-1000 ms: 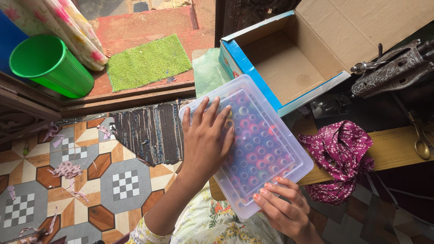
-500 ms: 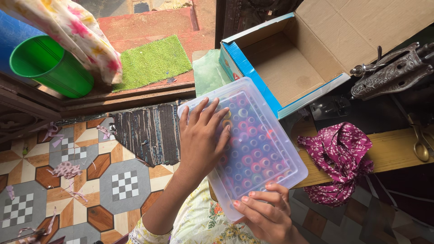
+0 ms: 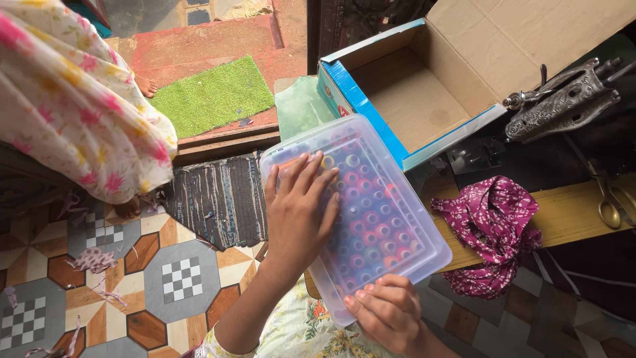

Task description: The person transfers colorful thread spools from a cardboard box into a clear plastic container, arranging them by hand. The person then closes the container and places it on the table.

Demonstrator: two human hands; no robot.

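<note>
Clear plastic box [image 3: 371, 212] of coloured thread spools lies lid-on at the edge of the wooden surface [image 3: 570, 215], below an open cardboard box [image 3: 424, 93]. Left hand [image 3: 301, 212] presses flat on the lid, fingers spread; right hand [image 3: 384, 311] grips its near corner, fingers curled.

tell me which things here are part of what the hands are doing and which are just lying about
In hand:
- clear plastic box of coloured thread spools, lid on
- left hand flat on the lid
- right hand gripping the box's near end

Lying about:
- open cardboard box
- magenta cloth
- scissors
- sewing machine
- green mat
- striped rug
</note>
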